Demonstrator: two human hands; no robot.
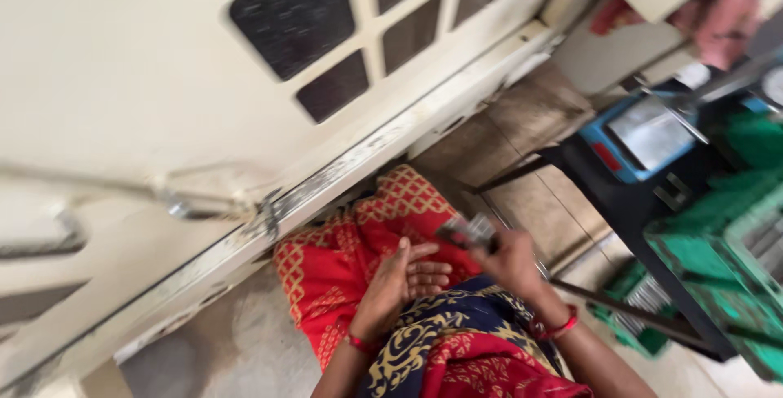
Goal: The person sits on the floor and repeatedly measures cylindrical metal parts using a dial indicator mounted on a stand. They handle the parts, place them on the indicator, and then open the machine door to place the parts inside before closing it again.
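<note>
Above our lap, we are holding a small dark metal piece (466, 232) in the right hand (512, 263).

It is looking light, stiff and blurred; the right fingers are gripping one end, the left hand (397, 284) is lying open just beside. A cream door (147, 80) is crowding the left hand's side, a green crate (718, 259) the right's.

The small dark-and-silvery object (466, 231) pinched in the right hand (512, 263) is smeared by motion — its kind cannot be told, and the fingers cover its near end. Right of that grip, the green plastic crates (722, 263) run off the frame edge, blurred. Below the grip both forearms are cut off by the bottom edge.
</note>
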